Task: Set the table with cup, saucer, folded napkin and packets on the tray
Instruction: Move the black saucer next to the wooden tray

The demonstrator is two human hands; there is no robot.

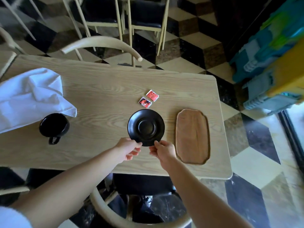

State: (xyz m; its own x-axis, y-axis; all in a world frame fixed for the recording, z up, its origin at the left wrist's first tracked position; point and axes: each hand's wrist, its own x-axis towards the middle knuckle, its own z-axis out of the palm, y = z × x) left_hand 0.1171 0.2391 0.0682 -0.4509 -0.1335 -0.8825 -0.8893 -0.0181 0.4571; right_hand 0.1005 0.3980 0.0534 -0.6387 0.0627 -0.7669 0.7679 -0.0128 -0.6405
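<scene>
A black saucer (146, 127) lies at the middle of the pale wooden table (102, 89). My left hand (127, 149) pinches its near left rim, and my right hand (162, 151) pinches the near right rim. A black cup (53, 125) stands to the left, its handle toward me. A crumpled white napkin (31, 97) lies unfolded at the far left, touching the cup's far side. Two red packets (148, 98) rest just beyond the saucer. An oblong wooden tray (192, 135) lies to the right with nothing on it.
A curved chair back (102, 44) stands beyond the table's far edge. Another chair (139, 211) sits under the near edge between my arms. More chairs stand farther back on the checkered floor. A colourful object (276, 60) fills the right side.
</scene>
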